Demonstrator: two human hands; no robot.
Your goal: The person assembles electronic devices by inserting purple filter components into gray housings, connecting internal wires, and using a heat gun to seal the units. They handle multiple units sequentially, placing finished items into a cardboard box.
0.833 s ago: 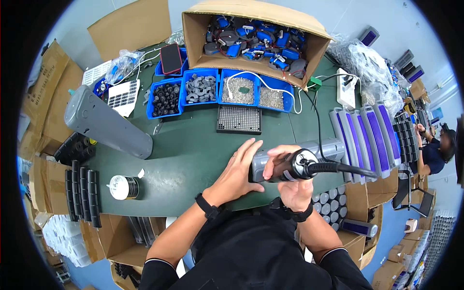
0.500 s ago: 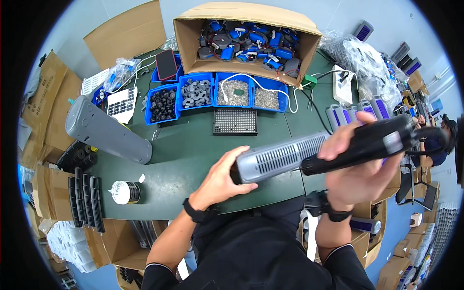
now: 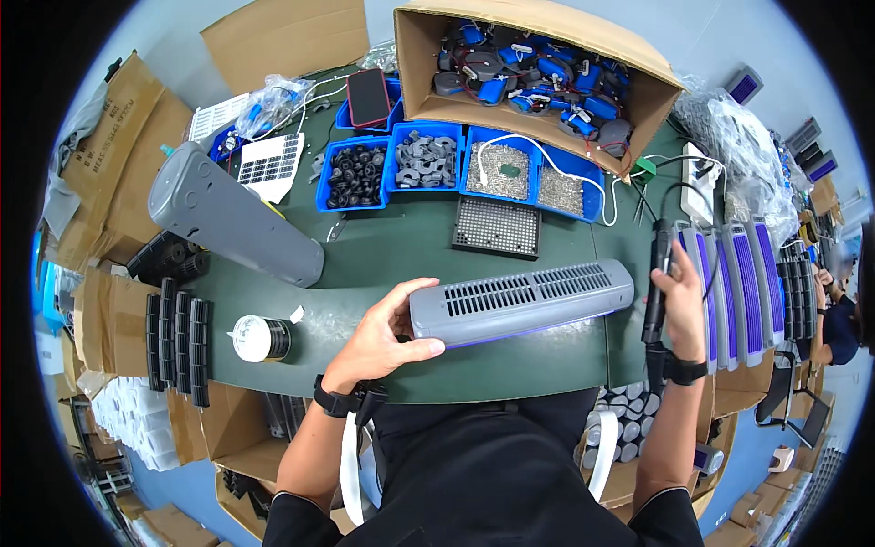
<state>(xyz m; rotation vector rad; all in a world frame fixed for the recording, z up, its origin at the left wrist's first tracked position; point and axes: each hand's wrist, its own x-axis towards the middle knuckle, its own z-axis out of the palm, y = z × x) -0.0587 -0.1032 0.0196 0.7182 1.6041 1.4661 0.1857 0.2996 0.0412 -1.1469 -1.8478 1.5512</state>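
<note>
My left hand grips the left end of a long grey plastic housing, thumb in front and fingers behind. Two rows of slots run along its upper face, and a thin purple strip shows on the lower edge. To its right, my right hand has its fingers around a black corded electric screwdriver, which stands roughly upright in the view, apart from the housing. The screwdriver's tip cannot be made out. Beside that hand several grey-and-purple units form a row.
Blue bins hold black parts, grey clips and screws. Behind them a carton is full of blue-wrapped parts. A perforated black tray, a tall grey cylinder, a white-lidded jar and black slotted strips occupy the green table.
My right hand has carried the screwdriver off the housing to the right and turned it upright. The housing stays in my left hand, now more fully visible. The whole view has shifted.
</note>
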